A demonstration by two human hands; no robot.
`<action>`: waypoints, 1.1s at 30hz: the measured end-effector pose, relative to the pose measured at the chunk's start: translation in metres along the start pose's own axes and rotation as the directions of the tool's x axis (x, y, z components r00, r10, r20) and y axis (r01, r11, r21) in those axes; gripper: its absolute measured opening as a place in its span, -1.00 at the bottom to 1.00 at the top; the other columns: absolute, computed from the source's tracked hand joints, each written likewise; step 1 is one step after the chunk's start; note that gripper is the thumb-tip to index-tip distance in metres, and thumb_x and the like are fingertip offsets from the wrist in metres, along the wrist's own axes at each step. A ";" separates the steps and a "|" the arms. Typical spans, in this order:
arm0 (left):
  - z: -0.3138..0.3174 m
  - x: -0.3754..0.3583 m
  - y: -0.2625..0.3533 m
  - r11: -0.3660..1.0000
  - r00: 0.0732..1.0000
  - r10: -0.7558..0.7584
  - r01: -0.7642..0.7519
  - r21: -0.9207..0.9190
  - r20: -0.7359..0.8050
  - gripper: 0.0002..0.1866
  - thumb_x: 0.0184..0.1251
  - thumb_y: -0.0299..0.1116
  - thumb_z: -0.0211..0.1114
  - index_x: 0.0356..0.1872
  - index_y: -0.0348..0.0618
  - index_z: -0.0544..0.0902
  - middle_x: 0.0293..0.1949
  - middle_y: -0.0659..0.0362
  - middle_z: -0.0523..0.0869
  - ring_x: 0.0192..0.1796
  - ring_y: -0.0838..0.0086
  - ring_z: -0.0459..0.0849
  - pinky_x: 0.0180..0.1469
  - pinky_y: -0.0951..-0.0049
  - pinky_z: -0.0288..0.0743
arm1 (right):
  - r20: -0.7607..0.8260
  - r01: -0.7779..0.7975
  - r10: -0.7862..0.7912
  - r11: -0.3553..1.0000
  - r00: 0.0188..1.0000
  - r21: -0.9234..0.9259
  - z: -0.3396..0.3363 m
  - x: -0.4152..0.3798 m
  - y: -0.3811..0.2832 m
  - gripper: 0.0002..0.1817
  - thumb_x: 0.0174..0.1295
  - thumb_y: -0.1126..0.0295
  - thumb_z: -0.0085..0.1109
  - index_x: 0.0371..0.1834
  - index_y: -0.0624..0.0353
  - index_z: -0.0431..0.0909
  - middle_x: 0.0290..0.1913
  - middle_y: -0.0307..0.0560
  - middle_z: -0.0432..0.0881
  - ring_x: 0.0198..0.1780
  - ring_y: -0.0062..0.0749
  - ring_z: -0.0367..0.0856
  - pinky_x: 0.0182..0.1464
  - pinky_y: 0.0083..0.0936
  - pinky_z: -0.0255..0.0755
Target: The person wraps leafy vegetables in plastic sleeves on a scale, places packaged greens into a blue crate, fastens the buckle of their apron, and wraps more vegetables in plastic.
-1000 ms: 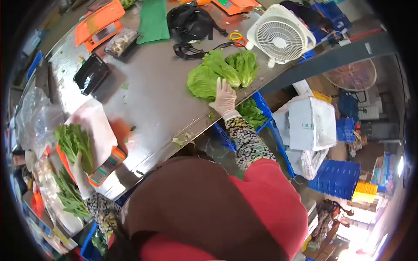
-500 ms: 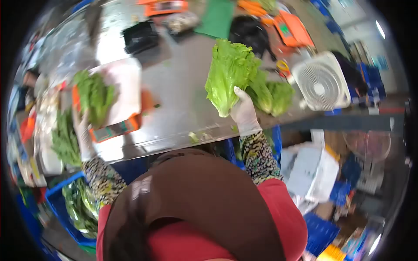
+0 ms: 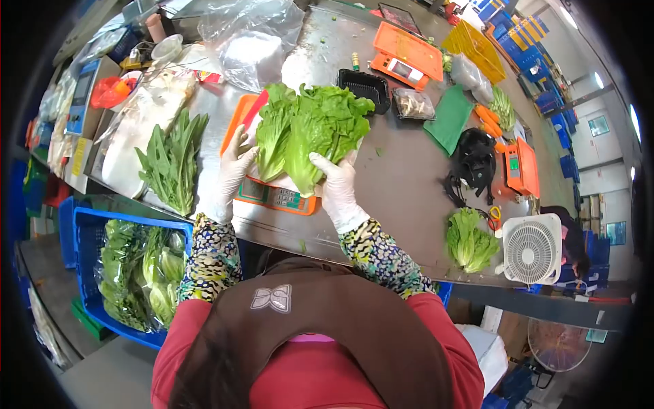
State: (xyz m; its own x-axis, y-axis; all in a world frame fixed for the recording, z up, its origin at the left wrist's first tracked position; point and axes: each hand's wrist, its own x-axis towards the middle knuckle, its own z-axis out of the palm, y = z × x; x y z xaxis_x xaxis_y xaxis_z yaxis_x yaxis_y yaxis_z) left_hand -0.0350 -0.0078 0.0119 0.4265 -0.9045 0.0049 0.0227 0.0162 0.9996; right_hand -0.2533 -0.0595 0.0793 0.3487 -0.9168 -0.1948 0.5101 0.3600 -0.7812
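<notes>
My right hand (image 3: 336, 185), in a white glove, grips a head of green lettuce (image 3: 330, 126) by its stem end, leaves pointing away from me. It is held over an orange scale (image 3: 310, 205) whose plate is mostly covered by leaves. A second lettuce (image 3: 272, 140) lies on the scale, partly overlapped by the first. Beside that one, at the scale's left edge, is my gloved left hand (image 3: 236, 170) with its fingers apart and curved. Dark, long-leaved greens (image 3: 176, 163) rest on the table to its left.
A blue crate (image 3: 85, 262) of bagged greens stands below left. Toward the right are another lettuce (image 3: 470, 242), a white fan (image 3: 532, 249), scissors (image 3: 493, 217) and a black bag (image 3: 473, 163). Farther back sit a black tray (image 3: 366, 88), a green cloth (image 3: 451, 119) and other orange scales (image 3: 409, 54).
My right hand has carried its lettuce leftward from the right side to above the scale. My view has turned left. The left hand stays beside the lettuce on the scale.
</notes>
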 end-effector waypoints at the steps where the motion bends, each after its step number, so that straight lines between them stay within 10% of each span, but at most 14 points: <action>1: -0.001 0.002 -0.004 1.000 1.000 -0.008 0.008 -0.004 0.015 -0.27 0.30 -0.43 0.24 0.47 -0.12 0.13 0.35 -0.12 0.31 0.21 0.31 0.49 0.20 0.39 0.41 | -0.005 -0.007 0.007 1.000 1.000 -0.002 -0.003 0.007 0.011 -0.48 0.13 0.56 0.24 0.20 0.22 0.35 0.07 -0.09 0.55 0.06 -0.33 0.55 0.04 -0.34 0.52; 3: -0.003 0.005 -0.008 0.999 0.999 -0.009 0.010 -0.034 0.037 -0.27 0.29 -0.45 0.24 0.47 -0.12 0.14 0.34 -0.13 0.33 0.24 0.29 0.47 0.24 0.35 0.38 | -0.038 -0.044 0.048 0.994 0.998 0.105 -0.005 0.019 0.025 -0.57 0.14 0.44 0.32 0.07 0.30 0.45 -0.02 -0.10 0.61 -0.05 -0.34 0.62 -0.01 -0.45 0.53; 6: 0.001 0.007 -0.009 0.999 0.993 0.015 -0.011 -0.036 0.115 -0.29 0.27 -0.48 0.24 0.44 -0.16 0.18 0.33 -0.09 0.34 0.27 0.28 0.45 0.27 0.34 0.36 | -0.151 -0.215 0.192 0.964 0.970 -0.157 -0.067 0.067 0.078 -0.56 0.19 0.26 0.31 0.05 0.28 0.48 -0.11 -0.05 0.65 -0.17 -0.30 0.67 -0.19 -0.32 0.63; 7: 0.006 0.002 0.008 0.998 0.984 -0.010 0.022 -0.067 0.176 -0.34 0.26 -0.49 0.24 0.40 -0.23 0.24 0.32 -0.03 0.37 0.29 0.30 0.43 0.25 0.35 0.37 | -0.178 0.029 -0.070 0.974 0.982 -0.226 -0.048 0.053 0.059 -0.61 0.20 0.23 0.28 -0.03 0.30 0.54 -0.15 0.00 0.65 -0.29 -0.25 0.68 -0.40 -0.33 0.63; 8: 0.008 0.004 0.000 0.997 0.988 0.075 -0.072 -0.032 0.137 -0.36 0.26 -0.50 0.24 0.38 -0.25 0.26 0.31 0.00 0.39 0.28 0.32 0.44 0.24 0.36 0.39 | -0.285 -0.246 0.154 0.915 0.946 -0.320 -0.041 0.042 0.036 -0.65 0.21 0.23 0.26 -0.12 0.32 0.57 -0.23 0.02 0.66 -0.38 -0.28 0.68 -0.55 -0.42 0.58; 10: 0.010 0.008 -0.018 0.989 0.984 0.142 -0.146 0.029 0.111 -0.38 0.24 -0.53 0.24 0.36 -0.29 0.30 0.29 0.02 0.42 0.24 0.37 0.48 0.20 0.40 0.43 | -0.223 -0.240 0.133 0.786 0.966 -0.570 -0.056 0.047 0.036 -0.64 0.21 0.22 0.24 -0.14 0.34 0.57 -0.33 0.00 0.64 -0.50 -0.34 0.63 -0.68 -0.49 0.49; 15: 0.018 -0.001 0.006 0.999 0.996 0.045 -0.043 -0.030 0.074 -0.36 0.26 -0.53 0.23 0.38 -0.32 0.26 0.29 0.00 0.42 0.18 0.42 0.52 0.20 0.44 0.42 | -0.331 -0.400 0.241 0.702 0.912 -0.589 -0.041 0.032 0.016 -0.67 0.17 0.24 0.28 -0.15 0.30 0.58 -0.47 -0.11 0.57 -0.62 -0.54 0.48 -0.66 -0.52 0.46; 21: -0.051 -0.021 -0.006 0.974 0.927 0.200 -0.224 -0.040 -0.317 -0.40 0.35 -0.45 0.23 0.39 -0.28 0.26 0.27 0.07 0.45 0.20 0.49 0.47 0.25 0.51 0.32 | -0.227 -0.006 -0.176 0.779 0.958 -0.627 -0.091 0.009 -0.023 -0.66 0.23 0.45 0.18 0.05 0.36 0.53 -0.26 -0.10 0.68 -0.53 -0.65 0.49 -0.56 -0.74 0.41; 31: -0.045 -0.131 -0.006 0.943 0.667 0.248 -0.331 0.018 -0.703 -0.59 0.39 -0.56 0.10 0.25 -0.27 0.47 0.12 0.12 0.61 0.06 0.45 0.62 0.09 0.49 0.45 | -0.040 -0.059 0.044 0.673 0.998 -0.737 -0.155 0.002 -0.029 -0.56 0.17 0.56 0.21 0.15 0.38 0.47 -0.25 -0.14 0.66 -0.47 -0.68 0.48 -0.47 -0.78 0.39; 33: -0.014 -0.145 -0.016 0.952 0.722 0.252 -0.303 0.032 -0.644 -0.58 0.34 -0.63 0.08 0.23 -0.28 0.48 0.12 0.13 0.61 0.07 0.46 0.60 0.14 0.48 0.44 | 0.216 0.211 -0.046 0.482 0.975 -0.851 -0.147 0.004 -0.023 -0.45 0.12 0.61 0.23 0.25 0.25 0.42 -0.23 -0.19 0.65 -0.44 -0.74 0.47 -0.41 -0.75 0.43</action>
State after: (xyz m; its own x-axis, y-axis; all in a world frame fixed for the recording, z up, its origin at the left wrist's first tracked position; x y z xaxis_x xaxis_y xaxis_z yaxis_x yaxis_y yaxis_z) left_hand -0.0847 0.1289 -0.0050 0.8962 -0.3746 0.2377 -0.1370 0.2761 0.9513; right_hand -0.3796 -0.0975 0.0092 0.4863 -0.8734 -0.0262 -0.3495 -0.1669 -0.9220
